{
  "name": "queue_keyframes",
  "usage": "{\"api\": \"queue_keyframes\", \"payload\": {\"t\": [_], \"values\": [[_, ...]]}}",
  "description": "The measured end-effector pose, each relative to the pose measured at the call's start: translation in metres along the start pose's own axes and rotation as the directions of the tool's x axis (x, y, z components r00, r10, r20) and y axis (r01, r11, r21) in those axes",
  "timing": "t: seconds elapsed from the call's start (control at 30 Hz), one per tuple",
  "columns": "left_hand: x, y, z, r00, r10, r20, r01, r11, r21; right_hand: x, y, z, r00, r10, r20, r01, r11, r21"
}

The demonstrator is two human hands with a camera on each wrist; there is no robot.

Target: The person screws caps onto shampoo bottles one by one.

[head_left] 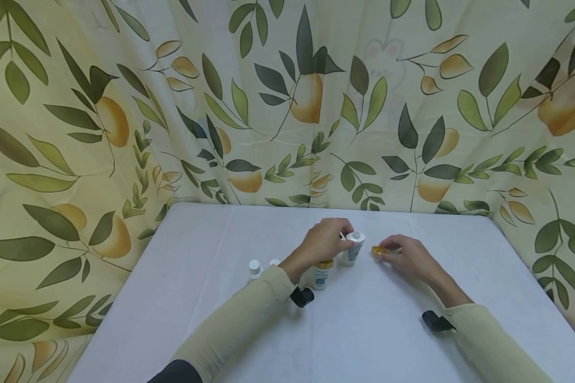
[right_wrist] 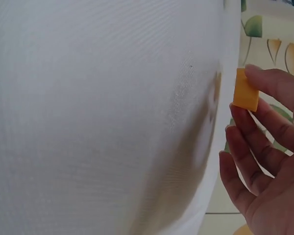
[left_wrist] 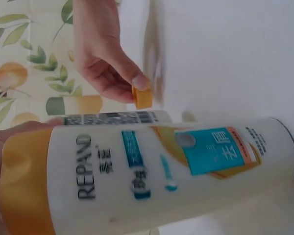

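My left hand [head_left: 322,242] grips the upper part of a white bottle [head_left: 352,254] that stands slightly tilted, its narrow neck uncapped. To the right of it, apart from the bottle, my right hand [head_left: 410,258] pinches a yellow cap [head_left: 378,250] between thumb and fingertips. The right wrist view shows this yellow cap [right_wrist: 246,90] side-on, with the lower fingers spread loosely. Just below my left hand stands a white shampoo bottle [head_left: 321,277] with a yellow cap. In the left wrist view that shampoo bottle [left_wrist: 157,171] covers most of the gripped one.
A white-capped bottle [head_left: 254,268] stands left of my left forearm. Another white top [head_left: 274,262] shows beside it, mostly hidden by the sleeve. A white cloth covers the table [head_left: 364,330]; a leaf-and-fruit patterned curtain [head_left: 287,106] hangs behind its far edge.
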State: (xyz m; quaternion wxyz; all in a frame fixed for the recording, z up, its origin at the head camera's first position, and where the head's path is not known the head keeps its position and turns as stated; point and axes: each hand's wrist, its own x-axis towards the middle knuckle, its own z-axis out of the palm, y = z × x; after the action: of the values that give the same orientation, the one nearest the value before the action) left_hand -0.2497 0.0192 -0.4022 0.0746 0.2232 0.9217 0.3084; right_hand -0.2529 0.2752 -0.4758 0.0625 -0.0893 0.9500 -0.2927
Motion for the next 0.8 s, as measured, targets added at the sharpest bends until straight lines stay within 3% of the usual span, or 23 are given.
{"api": "queue_keyframes", "payload": {"t": [0.2, 0.43, 0.63, 0.8], "values": [[-0.003, -0.008, -0.004, 0.998, 0.029, -0.064, -0.035, 0.994, -0.105, -0.003, -0.006, -0.002, 0.999, -0.020, -0.041, 0.020, 1.000, 0.000], [-0.011, -0.016, -0.011, 0.983, 0.067, -0.168, -0.104, 0.969, -0.222, -0.005, -0.017, -0.004, 0.995, -0.056, -0.080, 0.054, 0.998, -0.023], [-0.018, -0.021, -0.017, 0.964, 0.091, -0.252, -0.176, 0.922, -0.343, -0.007, -0.027, -0.006, 0.991, -0.085, -0.102, 0.082, 0.996, -0.026], [-0.022, -0.022, -0.020, 0.956, 0.082, -0.283, -0.206, 0.873, -0.442, -0.007, -0.032, -0.006, 0.990, -0.091, -0.105, 0.089, 0.996, -0.029]]}}
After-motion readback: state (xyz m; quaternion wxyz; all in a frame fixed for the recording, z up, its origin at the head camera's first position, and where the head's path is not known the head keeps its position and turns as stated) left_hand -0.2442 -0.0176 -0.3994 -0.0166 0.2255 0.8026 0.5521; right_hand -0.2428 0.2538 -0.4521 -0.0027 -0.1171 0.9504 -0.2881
